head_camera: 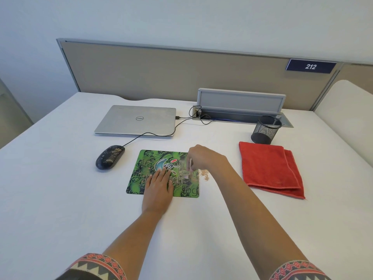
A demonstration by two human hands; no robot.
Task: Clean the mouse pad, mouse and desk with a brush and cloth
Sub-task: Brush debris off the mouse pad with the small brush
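Head view: located mouse pad (141,174) at centre of frame, flat on desk (60,199), long axis running left to right. Found left hand (159,186) pressed flat on lower middle of pad, fingers straight and together, gripping nothing, apparently pinning pad in place. Found right hand (203,158) over upper right part of pad, fingers pinched round thin pale handle of brush (190,165); bristle end blurred, down on pad near its right edge. Noted small heap of tan crumbs (203,174) on desk at pad's right edge, just right of brush tip and below right hand in frame. Unable to tell whether heap touches pad. Placed mouse (110,157) just beside pad's upper left corner, apart from it, long axis tilted from lower left to upper right, top speckled with pale bits, nearer left hand. Placed red cloth (270,168), folded, at right of frame, well apart from pad, nearer right hand. Recorded closed laptop (137,120) and mesh pen pot (265,129) toward top of frame; traced cable (141,136) from mouse toward laptop's right side.

Judged step in hand: brushing pad. Expect coming stroke to run rightward along pad's long axis, off its right edge toward crumbs; best served by right hand, as nearer. Assessed mouse, desk and cloth work as not yet done.
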